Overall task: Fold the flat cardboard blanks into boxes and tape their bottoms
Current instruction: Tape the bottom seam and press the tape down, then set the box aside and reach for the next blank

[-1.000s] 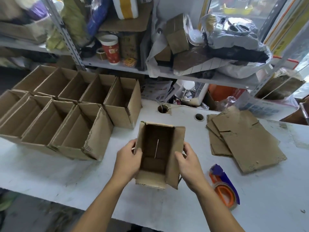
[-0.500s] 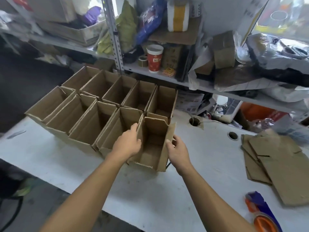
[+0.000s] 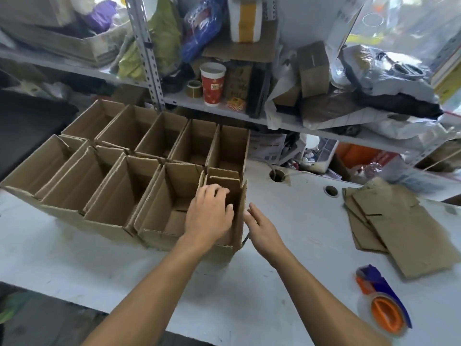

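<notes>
Cluttered metal shelving backs a white worktop (image 3: 299,245). The newest open brown cardboard box (image 3: 237,216) stands at the right end of the front row of finished boxes (image 3: 107,186). The left hand (image 3: 209,216) rests over its rim, fingers loosely curled, apparently gripping nothing; the right hand (image 3: 262,228) hovers just beside it, fingers apart. Placement appears complete. Next, judged: fetch a flat cardboard blank (image 3: 399,233) and the orange-and-blue tape dispenser (image 3: 384,303).

Both forearms showing bare to elbows, no sleeves in view. Left hand (image 3: 209,216) & right hand (image 3: 262,227) wearing nothing: no gloves, rings, watch.
</notes>
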